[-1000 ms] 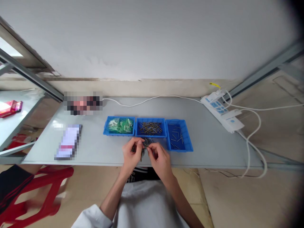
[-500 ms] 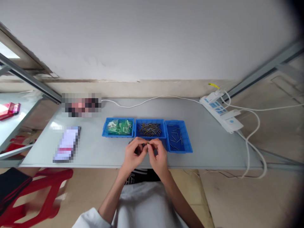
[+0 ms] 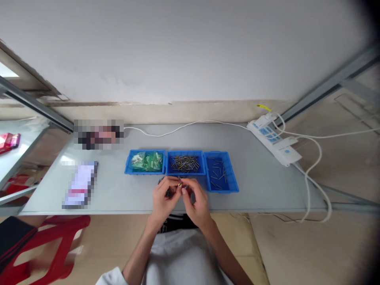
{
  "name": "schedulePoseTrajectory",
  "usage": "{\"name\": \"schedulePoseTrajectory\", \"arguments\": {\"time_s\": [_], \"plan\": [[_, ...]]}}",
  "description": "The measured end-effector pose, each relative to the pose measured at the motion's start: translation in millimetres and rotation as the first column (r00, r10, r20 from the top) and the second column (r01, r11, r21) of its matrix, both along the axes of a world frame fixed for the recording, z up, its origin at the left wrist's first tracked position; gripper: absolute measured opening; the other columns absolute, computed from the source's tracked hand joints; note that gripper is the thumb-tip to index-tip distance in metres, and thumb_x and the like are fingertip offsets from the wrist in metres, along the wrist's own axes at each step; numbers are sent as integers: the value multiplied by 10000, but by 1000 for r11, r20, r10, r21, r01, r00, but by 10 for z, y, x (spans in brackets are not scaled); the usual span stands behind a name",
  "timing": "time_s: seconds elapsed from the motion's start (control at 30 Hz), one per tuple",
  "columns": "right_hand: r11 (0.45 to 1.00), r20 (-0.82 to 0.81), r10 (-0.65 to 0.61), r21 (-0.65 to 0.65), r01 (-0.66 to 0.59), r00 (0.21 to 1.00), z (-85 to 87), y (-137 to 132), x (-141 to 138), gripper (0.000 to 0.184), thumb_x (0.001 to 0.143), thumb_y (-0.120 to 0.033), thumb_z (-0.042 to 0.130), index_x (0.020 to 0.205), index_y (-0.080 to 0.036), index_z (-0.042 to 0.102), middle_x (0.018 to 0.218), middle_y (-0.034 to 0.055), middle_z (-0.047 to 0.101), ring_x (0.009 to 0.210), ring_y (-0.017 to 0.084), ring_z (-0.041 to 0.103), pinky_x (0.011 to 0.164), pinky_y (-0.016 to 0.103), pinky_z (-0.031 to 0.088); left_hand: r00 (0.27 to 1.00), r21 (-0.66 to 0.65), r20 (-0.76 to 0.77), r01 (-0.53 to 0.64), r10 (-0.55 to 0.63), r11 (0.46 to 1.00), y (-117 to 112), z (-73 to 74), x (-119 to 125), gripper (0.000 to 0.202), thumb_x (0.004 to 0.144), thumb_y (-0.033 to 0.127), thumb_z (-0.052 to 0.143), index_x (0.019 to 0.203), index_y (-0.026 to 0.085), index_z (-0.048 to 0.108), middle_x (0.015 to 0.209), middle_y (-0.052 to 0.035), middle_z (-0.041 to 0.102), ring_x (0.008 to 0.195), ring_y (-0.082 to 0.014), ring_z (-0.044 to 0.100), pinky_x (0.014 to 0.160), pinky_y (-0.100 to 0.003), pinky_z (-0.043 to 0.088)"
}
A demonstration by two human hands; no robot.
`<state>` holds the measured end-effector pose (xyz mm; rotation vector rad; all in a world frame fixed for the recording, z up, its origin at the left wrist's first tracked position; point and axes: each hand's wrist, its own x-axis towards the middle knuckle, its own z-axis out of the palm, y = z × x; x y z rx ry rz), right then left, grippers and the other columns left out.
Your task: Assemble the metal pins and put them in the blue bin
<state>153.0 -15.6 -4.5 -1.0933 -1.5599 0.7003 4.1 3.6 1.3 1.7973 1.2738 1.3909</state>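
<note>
Close together over the table's front part, both my hands are closed in a pinch. Between the thumb and forefinger of my left hand (image 3: 164,200) is a small brass-coloured metal piece (image 3: 179,185) with a round end. The fingertips of my right hand (image 3: 196,202) are pressed together right beside it; what they hold is too small to make out. Dark small items lie partly hidden behind my left hand. Just beyond my hands stands a blue tray (image 3: 168,163) with many thin metal pins (image 3: 185,163).
A left blue tray (image 3: 127,168) holds clear-green bags (image 3: 152,161) of small pale pieces. The right blue tray (image 3: 224,185) has scattered pins. A power strip (image 3: 274,140) with white cables lies at right, a blurred phone-like object (image 3: 80,184) at left. A red stool (image 3: 56,245) stands below.
The brass-coloured piece has turned, so its round end shows between the fingertips. My fingers have shifted slightly around it. The whole view has moved a little.
</note>
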Motion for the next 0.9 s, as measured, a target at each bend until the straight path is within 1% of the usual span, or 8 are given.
{"name": "schedulePoseTrajectory", "arguments": {"time_s": [0.2,0.33,0.5,0.67,0.8,0.9], "plan": [[999,-33,40,-29,-41,999,-15,5,14,294,1111,-189,515,1357,-280,649,1113,65,737,944,189,743,782,283,615,999,-36,-27,-27,27,999,-2,-67,4,92,953,159,719,884,203,677,952,-37,775,714,-122,689,673,-228,540],[999,-45,37,-28,-39,998,-23,2,13,315,1111,-193,523,1389,-283,641,1122,65,746,947,188,751,785,282,622,999,-65,-17,-28,27,997,9,-74,10,50,965,170,714,931,205,701,896,-13,768,616,-95,621,628,-209,523],[999,-35,13,-38,-15,999,15,14,10,294,1107,-219,536,1364,-263,672,1121,75,774,959,195,771,792,288,638,999,-97,5,-50,51,994,15,-62,19,21,954,206,731,936,202,721,803,6,740,587,-98,602,597,-204,503],[998,-13,-47,-50,47,999,56,65,-34,245,1092,-257,583,1296,-259,720,1101,63,815,892,180,785,759,272,645,996,-81,61,-65,70,995,6,-71,15,43,976,227,720,963,205,755,847,-12,764,602,-99,617,604,-209,510],[998,8,-61,-4,61,998,43,117,-74,223,1089,-240,588,1253,-251,738,1088,66,821,888,180,791,754,271,645,992,-82,98,-67,75,994,7,-64,10,61,984,239,723,954,213,770,931,-43,800,683,-119,693,629,-216,539],[996,10,-83,33,83,996,35,131,-86,211,1083,-221,603,1240,-243,742,1037,57,817,815,163,772,711,257,629,991,-94,115,-50,61,994,11,-69,1,60,981,231,726,947,215,772,983,-59,814,714,-129,719,641,-225,558]]}}
